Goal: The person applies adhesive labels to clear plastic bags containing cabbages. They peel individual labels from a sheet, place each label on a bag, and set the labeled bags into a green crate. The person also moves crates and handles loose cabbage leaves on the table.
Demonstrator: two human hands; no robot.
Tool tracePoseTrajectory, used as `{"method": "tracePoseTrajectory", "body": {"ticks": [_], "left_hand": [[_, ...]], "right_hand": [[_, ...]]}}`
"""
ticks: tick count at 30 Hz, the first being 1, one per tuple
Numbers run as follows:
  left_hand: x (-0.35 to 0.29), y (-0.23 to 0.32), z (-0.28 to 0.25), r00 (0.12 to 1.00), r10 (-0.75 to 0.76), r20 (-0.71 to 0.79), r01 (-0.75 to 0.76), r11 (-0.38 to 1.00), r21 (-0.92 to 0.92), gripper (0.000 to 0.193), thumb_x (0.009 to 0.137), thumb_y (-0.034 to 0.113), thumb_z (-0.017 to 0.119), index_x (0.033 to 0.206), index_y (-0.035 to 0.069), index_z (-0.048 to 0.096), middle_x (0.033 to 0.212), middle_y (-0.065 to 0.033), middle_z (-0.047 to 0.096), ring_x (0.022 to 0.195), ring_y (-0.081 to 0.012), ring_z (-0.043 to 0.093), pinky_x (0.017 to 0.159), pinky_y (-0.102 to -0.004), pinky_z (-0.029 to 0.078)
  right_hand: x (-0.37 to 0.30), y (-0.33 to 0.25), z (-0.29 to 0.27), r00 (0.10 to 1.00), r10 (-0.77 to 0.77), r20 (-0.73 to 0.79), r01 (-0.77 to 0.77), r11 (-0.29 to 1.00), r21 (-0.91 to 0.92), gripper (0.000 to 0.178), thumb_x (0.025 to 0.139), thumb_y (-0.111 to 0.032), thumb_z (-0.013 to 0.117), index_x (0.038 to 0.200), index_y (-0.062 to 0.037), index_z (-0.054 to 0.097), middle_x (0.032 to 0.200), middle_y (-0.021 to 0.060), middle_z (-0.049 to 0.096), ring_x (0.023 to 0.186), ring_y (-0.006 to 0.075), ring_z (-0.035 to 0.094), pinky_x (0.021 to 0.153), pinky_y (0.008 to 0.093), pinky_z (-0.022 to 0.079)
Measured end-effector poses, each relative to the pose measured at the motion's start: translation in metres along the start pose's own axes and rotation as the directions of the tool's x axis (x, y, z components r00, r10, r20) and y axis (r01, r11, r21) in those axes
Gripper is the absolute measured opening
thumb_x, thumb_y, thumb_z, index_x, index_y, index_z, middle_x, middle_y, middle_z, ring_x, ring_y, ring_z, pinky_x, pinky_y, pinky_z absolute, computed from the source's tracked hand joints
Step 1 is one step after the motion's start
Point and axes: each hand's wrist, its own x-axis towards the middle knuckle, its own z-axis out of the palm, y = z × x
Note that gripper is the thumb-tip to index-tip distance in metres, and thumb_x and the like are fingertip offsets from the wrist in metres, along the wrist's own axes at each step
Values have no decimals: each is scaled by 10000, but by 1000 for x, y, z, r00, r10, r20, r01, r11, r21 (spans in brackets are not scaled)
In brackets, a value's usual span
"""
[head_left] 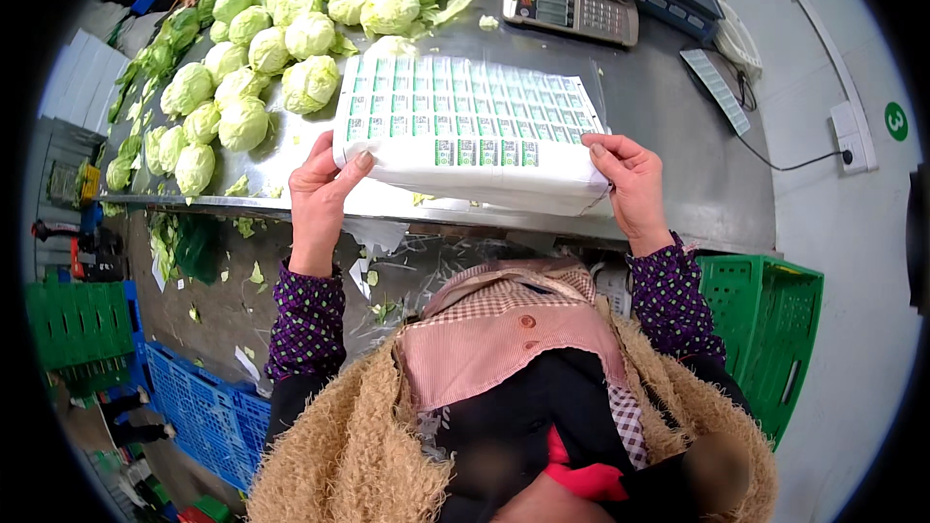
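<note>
A produce-packing workroom is suggested: many round, pale-green cabbages [310, 35] are heaped on a long grey metal table [683, 155], on which a grey electronic weighing scale with a keypad [599, 17] is set. A white bundle bearing rows of small green labels [470, 108] is held over it. A slatted green plastic crate [792, 329] is placed nearby, and the grey floor [221, 318] is littered with pale-green leaf scraps [257, 274].

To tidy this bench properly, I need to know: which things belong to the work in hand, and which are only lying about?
In the work, I judge:
white bundle with green labels, between left hand and right hand
metal table
cabbages
scale

Probably just lying about:
green crate at right
leaf scraps below the table
</note>
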Motion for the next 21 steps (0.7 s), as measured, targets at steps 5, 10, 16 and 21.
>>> {"method": "tracePoseTrajectory", "body": {"ticks": [5, 10, 16, 21], "left_hand": [[13, 12, 6, 965, 257, 57, -263, 953, 152, 285, 797, 35, 707, 1081, 56, 710, 1521, -81, 315, 1354, -238, 355, 1087, -387, 320], [19, 29, 5, 925, 347, 154, -378, 875, 301, 139, 811, 41, 686, 941, 3, 719, 1326, -118, 530, 1308, -270, 421, 1065, -418, 340], [-1, 50, 4, 990, 98, 104, -136, 867, 479, 132, 861, 69, 666, 906, -55, 665, 895, -46, 650, 840, -119, 570, 763, -223, 425], [8, 40, 33, 967, 174, 187, -244, 847, 472, 112, 842, 46, 685, 881, -55, 658, 837, 5, 616, 732, -61, 496, 649, -189, 373]], "right_hand": [[-17, -12, -1, 986, 145, 80, -145, 989, -2, 248, 862, -28, 648, 1100, 39, 652, 973, 47, 674, 831, 89, 620, 787, 226, 494], [-20, -11, -19, 957, 255, 138, -200, 926, -320, 134, 806, -73, 725, 909, 0, 680, 875, -16, 642, 772, 78, 592, 752, 218, 465], [-13, -25, -18, 918, -14, 395, 253, 789, -560, 230, 754, -130, 758, 920, -7, 659, 964, 36, 608, 924, 144, 569, 861, 260, 425], [11, -19, 30, 858, -14, 514, 263, 871, -415, 358, 768, -116, 747, 1094, -14, 637, 943, 41, 624, 888, 121, 577, 819, 248, 454]]}}
